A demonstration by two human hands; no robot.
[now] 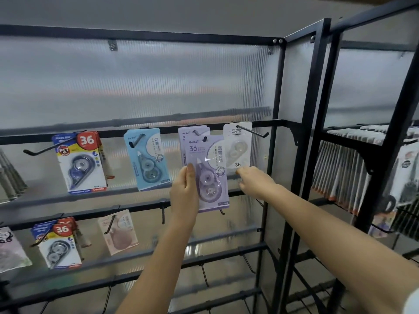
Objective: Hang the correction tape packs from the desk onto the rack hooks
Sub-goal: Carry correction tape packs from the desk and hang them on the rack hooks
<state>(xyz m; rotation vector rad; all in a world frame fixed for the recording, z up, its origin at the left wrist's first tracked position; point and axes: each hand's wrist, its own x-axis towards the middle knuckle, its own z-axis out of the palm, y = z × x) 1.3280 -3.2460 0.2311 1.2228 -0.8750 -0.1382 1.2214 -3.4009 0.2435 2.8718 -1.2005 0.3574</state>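
Note:
My left hand (184, 191) grips the left edge of a purple correction tape pack (209, 173), whose hang hole sits at the tip of a rack hook (199, 134) in front of another purple pack. My right hand (255, 181) pinches the bottom of a white pack (237, 147) that hangs on the hook (255, 131) to the right. A light blue pack (147, 159) and blue-and-white packs marked 36 (80, 162) hang further left on the same rail.
A lower rail holds a pink pack (120, 232), more blue-and-white packs (57, 243) and bare hooks (163, 214). Black frame posts (299, 141) stand right of my hands. A second rack (353, 168) full of hanging packs is at the far right.

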